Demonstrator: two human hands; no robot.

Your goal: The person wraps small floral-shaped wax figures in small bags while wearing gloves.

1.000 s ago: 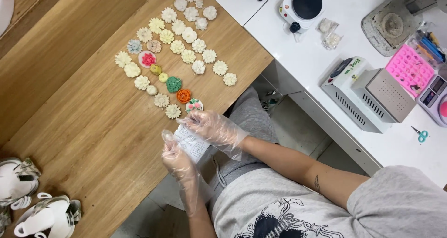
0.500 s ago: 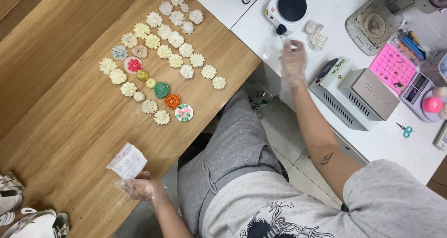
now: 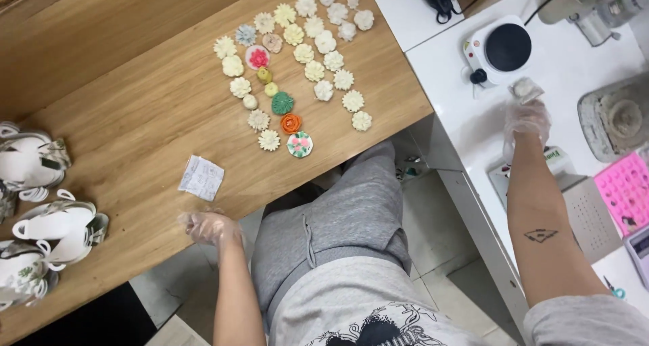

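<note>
Since half a second ago the right hand (image 3: 526, 119) has drawn back from beside the hot plate and now sits lower on the white counter (image 3: 466, 116), its gloved fingers curled over a small crumpled clear wrapper (image 3: 524, 89) that it touches at the fingertips; whether it actually grips the wrapper cannot be told. The left hand (image 3: 208, 227) has stayed at the near edge of the wooden counter (image 3: 122, 123), gloved, fingers loosely bent and holding nothing. The small printed paper slip (image 3: 201, 177) lies flat on the wood just above that hand, close to it but not touching.

Observed on the wooden counter: rows of small moulded flowers (image 3: 304, 52), mostly cream, set in a slanting block near the far edge. Among them a green flower (image 3: 282, 103), an orange flower (image 3: 291, 123), a pink one on a pale round base (image 3: 257, 57) and a white disc with pink and green decoration (image 3: 299, 144). At the left edge stand white teacup-shaped pieces (image 3: 54, 224).

On the white counter: a small round electric hot plate (image 3: 501, 50) just beyond the right hand, a pink silicone mould (image 3: 625, 190) to its right, and a grey round-topped appliance (image 3: 618, 116) beside that
</note>
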